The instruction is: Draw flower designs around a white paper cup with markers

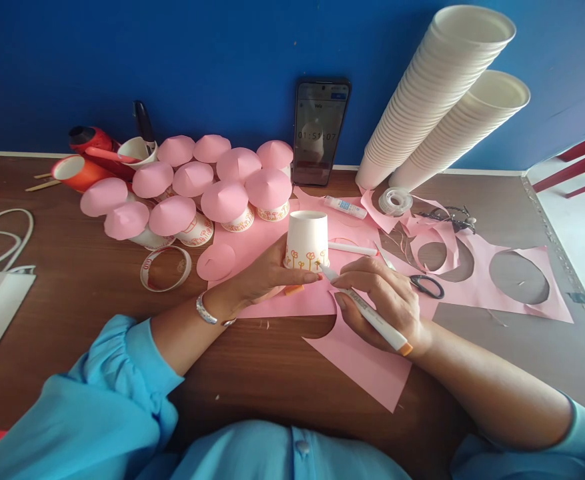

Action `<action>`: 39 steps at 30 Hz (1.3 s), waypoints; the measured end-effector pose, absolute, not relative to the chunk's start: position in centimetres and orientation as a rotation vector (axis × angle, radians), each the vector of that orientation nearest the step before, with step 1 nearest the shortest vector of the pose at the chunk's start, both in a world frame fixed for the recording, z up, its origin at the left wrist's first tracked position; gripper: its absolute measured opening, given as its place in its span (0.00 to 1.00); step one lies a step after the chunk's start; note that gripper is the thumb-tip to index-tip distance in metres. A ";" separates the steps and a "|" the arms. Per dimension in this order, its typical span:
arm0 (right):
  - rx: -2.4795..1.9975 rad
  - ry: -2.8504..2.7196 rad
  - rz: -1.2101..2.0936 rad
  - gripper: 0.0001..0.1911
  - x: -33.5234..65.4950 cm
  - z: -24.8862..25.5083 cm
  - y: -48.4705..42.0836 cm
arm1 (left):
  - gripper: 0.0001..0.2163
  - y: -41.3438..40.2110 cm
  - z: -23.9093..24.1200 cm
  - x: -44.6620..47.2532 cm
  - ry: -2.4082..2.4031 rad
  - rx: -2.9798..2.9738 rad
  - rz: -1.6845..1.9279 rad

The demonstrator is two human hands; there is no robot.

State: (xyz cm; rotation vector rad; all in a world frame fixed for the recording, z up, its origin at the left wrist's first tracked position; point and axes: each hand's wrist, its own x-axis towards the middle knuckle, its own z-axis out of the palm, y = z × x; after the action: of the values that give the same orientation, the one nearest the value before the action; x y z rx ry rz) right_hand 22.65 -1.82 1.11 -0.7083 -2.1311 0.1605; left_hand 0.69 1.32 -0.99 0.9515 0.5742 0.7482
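- the left hand (271,275) grasps a white paper cup (306,232) by its side and lower edge, thumb laid along the rim.
- the cup is upside down, narrow end up, in front of the person and above the pink sheet (262,303); whether it rests there or is held just clear, i cannot tell.
- orange and red flowers (310,256) stand in a band near the cup's rim.
- the right hand (379,300) grips a white marker (367,315) with an orange back end, its tip at the flower band.
- an orange cap (293,290) lies just below the cup, and a white pen (355,249) with a red end lies behind the right hand.
- scissors (426,287) lie to the right of that hand, near pink offcuts (482,290) with round holes.
- farther back are a glue stick (345,207) and a tape roll (395,201).
- to the left, cups topped with pink cones (225,200) stand in a cluster.
- a phone (317,147) leans on the blue wall (197,53), left of two tall cup stacks (437,87).
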 end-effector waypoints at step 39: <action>-0.712 -2.040 0.206 0.10 23.0 1.1 -1.7 | 0.16 1.1 -2.6 -1.0 0.685 0.665 0.697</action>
State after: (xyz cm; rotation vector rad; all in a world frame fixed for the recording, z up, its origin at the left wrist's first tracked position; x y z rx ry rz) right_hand 22.95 -1.67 1.08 -0.7120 -2.0398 0.2065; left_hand -1.01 1.06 -2.55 0.6647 0.6852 0.6967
